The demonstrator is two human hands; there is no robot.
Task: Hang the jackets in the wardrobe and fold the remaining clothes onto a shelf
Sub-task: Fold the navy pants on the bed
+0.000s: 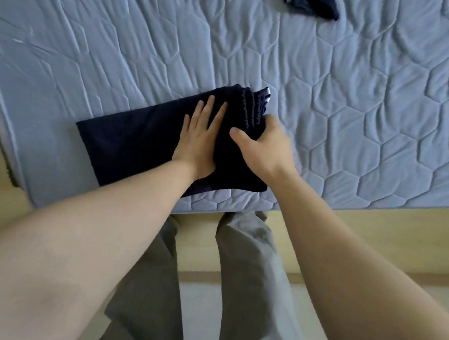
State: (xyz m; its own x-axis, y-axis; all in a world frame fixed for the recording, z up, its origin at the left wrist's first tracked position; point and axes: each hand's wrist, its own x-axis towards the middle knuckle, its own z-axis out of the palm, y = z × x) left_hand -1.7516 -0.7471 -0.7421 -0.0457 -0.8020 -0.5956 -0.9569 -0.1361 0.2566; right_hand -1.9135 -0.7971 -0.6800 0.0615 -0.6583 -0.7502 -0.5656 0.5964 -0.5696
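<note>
We are pressing our left hand [199, 140], fingers [208, 109] straight and spread, on the dark garment [131, 144] lying on the bed [351, 111], while our right hand [263, 143] just beside it is gripping the bunched end. We are best folding with edges aligned. Beyond the fingers, another dark piece [312, 3] is being cut off; we are not making out what it is.

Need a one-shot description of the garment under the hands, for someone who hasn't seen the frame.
Start from the blue-grey quilted mattress. Near its front edge lies a dark navy garment folded into a long rectangle, left hand flat on it, right hand gripping its bunched right end. The other dark garment, at the top edge, is crumpled and untouched.
</note>
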